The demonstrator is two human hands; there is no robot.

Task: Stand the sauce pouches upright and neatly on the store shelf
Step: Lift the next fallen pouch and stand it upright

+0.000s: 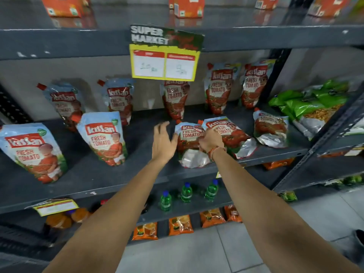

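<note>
Right hand (209, 141): laid on a flat tomato pouch (189, 143) near the shelf's front edge, right of middle; fingers curled over its face, seemingly pinning or gripping it, though a closed hold cannot be confirmed.
Left hand (162, 141): just beside the same pouch's left side, fingers spread wide and holding nothing, probably ready to take the other edge so the pouch can be tipped up on its base.
Flat tomato pouch: lies on its back, silver base gusset toward the front edge, spout toward the rear.
Second fallen pouch (229, 134): just right of it, overlapping, also on its back with silver base showing.
Third fallen pouch (270, 129): near the right front corner, slumped backward.
Front standing pouches: 2 upright toward the left front corner, the leftmost pouch (32, 150) and its neighbour (104, 137), both leaning slightly.
Back row (217, 87): 5 pouches stand along the rear edge, propped near the back wall.
Shelf (137, 174): dark grey metal; a yellow price card (164, 64) hangs from the shelf above.
Progress, by judgement: 3 pouches yet to stand.
</note>
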